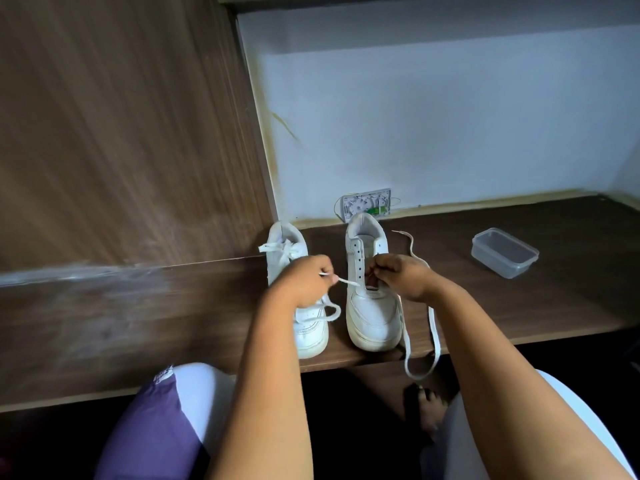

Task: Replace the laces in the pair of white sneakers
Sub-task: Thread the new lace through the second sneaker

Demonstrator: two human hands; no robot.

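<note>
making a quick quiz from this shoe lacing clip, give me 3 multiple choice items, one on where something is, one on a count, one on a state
1. Where is the clear plastic container?
A. on the desk, right of both sneakers
B. between the sneakers
C. on the person's lap

2. How many white sneakers stand on the desk?
A. one
B. two
C. three

3. What state is the right sneaker in?
A. fully laced and tied
B. upper eyelets empty
C. lying on its side

Answers:
1 A, it sits apart, right of both sneakers.
2 B, the left sneaker and the right one stand side by side.
3 B, bare eyelets show while the left hand pinches the lace and the right hand works at the tongue.
</note>
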